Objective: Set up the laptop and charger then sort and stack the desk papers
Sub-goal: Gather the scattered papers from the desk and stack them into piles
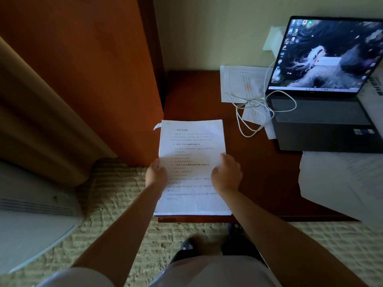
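Note:
A stack of printed white papers [191, 141] lies on the left part of the dark wooden desk [259, 162], its near edge at the desk's front. My left hand [155, 174] grips the stack's left edge, thumb on top. My right hand [227, 175] rests on the sheet's right side with fingers curled at the edge. An open black laptop [323, 121] with a lit screen stands at the right. A white charger cable [248, 112] coils beside it and runs up to a wall socket [273, 39].
Loose papers [240, 83] lie under the cable by the back wall. More white sheets [342, 179] hang over the desk's right front. An orange-brown cabinet panel [93, 69] bounds the desk's left. A curtain [41, 121] and a white appliance [31, 214] stand left on the carpet.

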A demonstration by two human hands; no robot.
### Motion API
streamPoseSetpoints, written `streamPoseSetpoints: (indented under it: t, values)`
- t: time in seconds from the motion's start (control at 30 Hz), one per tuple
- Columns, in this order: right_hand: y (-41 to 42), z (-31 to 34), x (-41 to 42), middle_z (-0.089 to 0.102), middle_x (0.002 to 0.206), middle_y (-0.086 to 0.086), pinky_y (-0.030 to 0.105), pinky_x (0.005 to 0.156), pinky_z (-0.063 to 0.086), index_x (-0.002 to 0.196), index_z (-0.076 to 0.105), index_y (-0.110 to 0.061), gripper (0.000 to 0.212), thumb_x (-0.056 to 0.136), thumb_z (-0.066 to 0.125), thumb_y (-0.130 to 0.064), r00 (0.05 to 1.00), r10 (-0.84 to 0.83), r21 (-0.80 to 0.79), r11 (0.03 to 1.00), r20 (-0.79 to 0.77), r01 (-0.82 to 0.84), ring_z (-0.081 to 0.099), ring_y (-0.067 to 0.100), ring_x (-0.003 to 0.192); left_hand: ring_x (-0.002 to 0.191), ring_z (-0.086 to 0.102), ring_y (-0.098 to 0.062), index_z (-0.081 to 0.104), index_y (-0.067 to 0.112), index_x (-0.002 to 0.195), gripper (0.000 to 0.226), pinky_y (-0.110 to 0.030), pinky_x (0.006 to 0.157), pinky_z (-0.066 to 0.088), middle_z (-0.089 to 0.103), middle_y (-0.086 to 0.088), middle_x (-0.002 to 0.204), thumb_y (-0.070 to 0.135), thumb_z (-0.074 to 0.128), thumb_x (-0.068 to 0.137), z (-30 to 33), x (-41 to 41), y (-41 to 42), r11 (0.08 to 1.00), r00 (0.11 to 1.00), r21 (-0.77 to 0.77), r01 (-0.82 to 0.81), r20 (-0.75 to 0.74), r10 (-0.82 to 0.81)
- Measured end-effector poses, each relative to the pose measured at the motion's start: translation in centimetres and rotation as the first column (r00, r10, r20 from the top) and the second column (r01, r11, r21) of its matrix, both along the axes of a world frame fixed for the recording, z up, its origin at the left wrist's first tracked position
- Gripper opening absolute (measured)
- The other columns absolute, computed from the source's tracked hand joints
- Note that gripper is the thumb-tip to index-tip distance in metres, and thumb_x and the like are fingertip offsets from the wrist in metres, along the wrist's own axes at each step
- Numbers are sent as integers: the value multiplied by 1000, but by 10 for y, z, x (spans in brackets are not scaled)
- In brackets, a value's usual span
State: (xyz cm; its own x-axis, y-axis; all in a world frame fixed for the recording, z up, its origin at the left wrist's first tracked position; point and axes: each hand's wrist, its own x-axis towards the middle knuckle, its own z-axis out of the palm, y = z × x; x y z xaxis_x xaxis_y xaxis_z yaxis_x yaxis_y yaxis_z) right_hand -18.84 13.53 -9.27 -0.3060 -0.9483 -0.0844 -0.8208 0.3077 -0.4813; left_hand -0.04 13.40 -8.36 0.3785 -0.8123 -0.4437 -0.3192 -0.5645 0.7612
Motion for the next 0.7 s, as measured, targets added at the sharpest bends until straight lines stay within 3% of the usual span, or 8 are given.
streamPoseSetpoints:
  t: [0.13,0.2,0.27,0.33,0.4,0.5,0.6,0.7]
  values:
    - [4,1,-3,47,137,0,41,99,43,135,44,-18,45,91,53,-19,997,69,28,997,-43,-68,43,25,124,85,55,-17,44,19,139,53,-24,59,47,56,1,111,-1,31,92,1,0,3,1000,1000,20,21,-23,-20]
    - [4,3,-5,42,141,3,40,101,41,136,42,-18,47,91,54,-21,993,81,38,996,-81,-78,40,26,127,85,53,-16,39,18,141,51,-23,59,46,51,1,111,0,32,94,5,2,5,998,998,45,52,-24,-51]
    - [6,7,-5,39,143,6,41,103,41,135,43,-18,48,89,56,-18,992,87,25,996,-96,-85,38,27,129,83,56,-17,43,18,136,51,-27,59,50,54,-2,110,-2,35,90,6,4,5,997,997,51,64,-46,-62]
    - [9,11,-3,44,136,3,39,97,45,128,49,-18,41,88,55,-18,974,201,54,979,-107,-196,44,25,123,90,59,-24,49,19,127,51,-33,63,56,56,-7,113,-6,37,84,10,5,7,998,997,25,50,-52,-49]
    - [11,16,-3,47,130,1,36,94,46,122,53,-17,35,88,53,-20,963,250,108,965,-103,-239,46,23,117,98,58,-24,47,21,130,54,-32,66,55,54,-5,123,-7,38,85,14,5,10,998,997,12,66,-44,-66]
    - [12,24,-5,45,134,2,34,98,44,132,49,-15,44,88,54,-20,985,169,132,977,-18,-165,43,23,122,93,56,-18,33,18,146,64,-34,76,56,50,-3,127,-8,38,87,15,2,16,998,997,8,65,-47,-65]
    - [18,25,-4,40,137,2,30,95,44,134,48,-13,46,89,55,-20,978,199,207,956,67,-209,41,22,125,89,59,-17,30,18,149,68,-31,68,55,45,-6,140,-10,37,87,19,1,21,997,995,-2,82,-48,-82]
    - [24,31,-5,36,143,1,30,97,44,140,40,-14,51,91,54,-18,977,147,174,969,156,-174,41,21,128,86,57,-14,29,19,149,69,-34,71,58,40,-6,145,-10,38,87,24,2,25,984,984,12,176,-22,-175]
